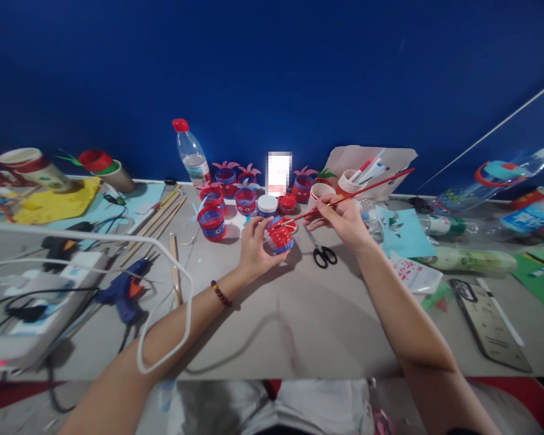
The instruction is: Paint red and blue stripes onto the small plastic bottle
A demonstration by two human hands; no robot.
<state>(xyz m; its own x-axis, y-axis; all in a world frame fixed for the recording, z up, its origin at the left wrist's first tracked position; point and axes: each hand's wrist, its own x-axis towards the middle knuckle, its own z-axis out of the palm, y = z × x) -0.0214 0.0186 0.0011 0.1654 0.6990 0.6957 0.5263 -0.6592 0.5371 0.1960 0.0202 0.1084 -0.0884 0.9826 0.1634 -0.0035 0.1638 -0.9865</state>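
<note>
Plastic cup, ribbed, rounded and glossy red with blue edging, is mid-scene, just nearer than a white-lidded jar. Angled in from the near left, the left hand clasps it between thumb and curved fingers; the right hand pinches a slender red paintbrush, tip at the ribs.

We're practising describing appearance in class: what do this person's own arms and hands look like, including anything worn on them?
The left hand and right hand are ungloved. The left arm and right arm show no sleeves. Near the left wrist is a bracelet of round dark-red beads with some yellowish ones; the right wrist looks unadorned.
</note>
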